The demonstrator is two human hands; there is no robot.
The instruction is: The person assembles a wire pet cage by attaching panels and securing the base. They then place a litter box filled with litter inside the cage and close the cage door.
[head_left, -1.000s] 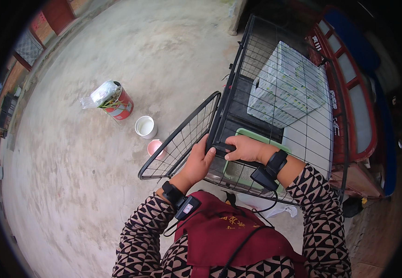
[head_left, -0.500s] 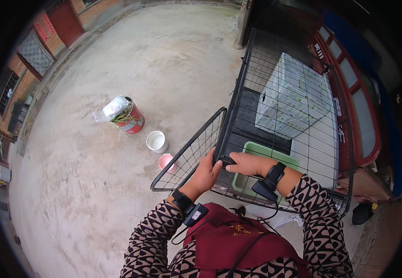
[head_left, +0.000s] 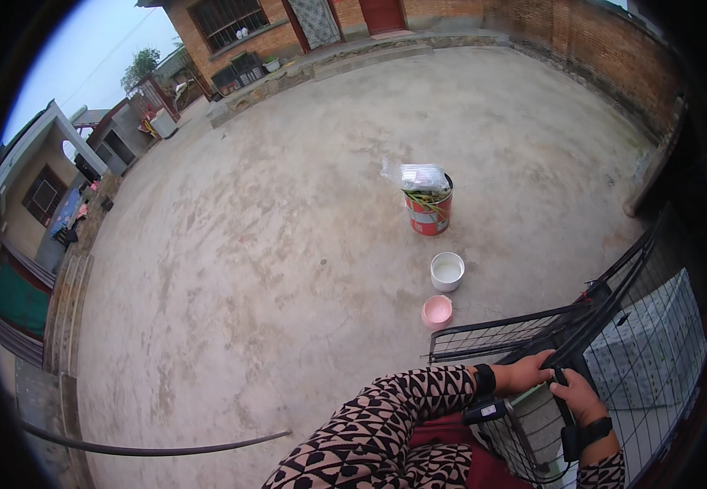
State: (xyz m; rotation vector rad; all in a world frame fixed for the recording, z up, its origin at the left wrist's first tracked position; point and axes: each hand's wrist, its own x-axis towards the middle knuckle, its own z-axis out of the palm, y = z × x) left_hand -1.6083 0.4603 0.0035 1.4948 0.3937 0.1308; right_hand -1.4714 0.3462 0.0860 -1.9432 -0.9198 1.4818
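At the lower right stands a black wire cage [head_left: 588,328]. Both my hands are close together on its thick black edge. My left hand [head_left: 528,372] is closed around the frame from the left, beside a hinged wire panel [head_left: 504,332] that sticks out over the ground. My right hand [head_left: 579,398] grips a small black part of the same edge, thumb toward the left hand; what exactly lies under its fingers is hidden. Behind the mesh are a stack of pale printed cartons [head_left: 649,346] and part of a green basin [head_left: 537,407].
Ahead on the concrete [head_left: 288,228] stand a pink bowl [head_left: 437,312], a white bucket [head_left: 447,271] and a red bucket [head_left: 429,217] with green stalks and a plastic bag on top. A dark curved rod [head_left: 158,448] shows at lower left. Brick walls [head_left: 581,53] edge the yard.
My view has swung left and up, so the buckets and cage appear farther right and more of the yard shows. Both hands remain on the cage edge.
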